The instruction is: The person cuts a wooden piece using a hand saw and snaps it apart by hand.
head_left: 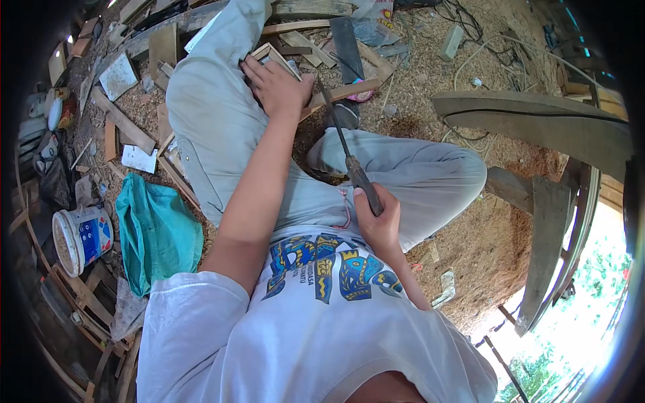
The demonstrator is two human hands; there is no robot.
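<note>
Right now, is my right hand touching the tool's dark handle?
Touching: the head view shows your right hand closed around the near end of the dark handle.

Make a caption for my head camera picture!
Left hand at a wooden frame, right hand gripping a long tool.

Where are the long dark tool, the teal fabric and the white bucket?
Long dark tool (361, 177): head view, on its handle.
Teal fabric (156, 232): head view, on its crumpled middle.
White bucket (94, 236): head view, on its printed side wall.
</note>
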